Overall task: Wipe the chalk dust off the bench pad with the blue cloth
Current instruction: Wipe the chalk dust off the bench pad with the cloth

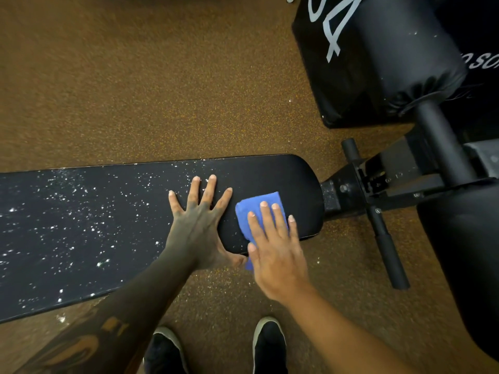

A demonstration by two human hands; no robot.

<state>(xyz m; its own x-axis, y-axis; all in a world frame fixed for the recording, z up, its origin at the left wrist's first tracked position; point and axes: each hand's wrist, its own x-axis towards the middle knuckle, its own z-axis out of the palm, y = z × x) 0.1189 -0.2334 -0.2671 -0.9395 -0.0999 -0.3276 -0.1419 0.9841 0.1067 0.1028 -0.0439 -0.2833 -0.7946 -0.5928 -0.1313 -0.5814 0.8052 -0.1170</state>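
A long black bench pad (81,225) runs from the left edge to the middle of the head view. White chalk specks cover its left and middle parts; its rounded right end looks dark and free of specks. My right hand (278,249) lies flat on a folded blue cloth (259,209), pressing it onto the pad near that right end. My left hand (201,220) rests flat on the pad just left of the cloth, fingers spread, holding nothing.
The bench's black metal frame (359,184) with a foot bar (388,247) sticks out to the right. Black padded rollers (399,58) stand at the top right and right edge. The brown speckled floor (135,76) surrounds the bench. My black shoes (270,346) are below.
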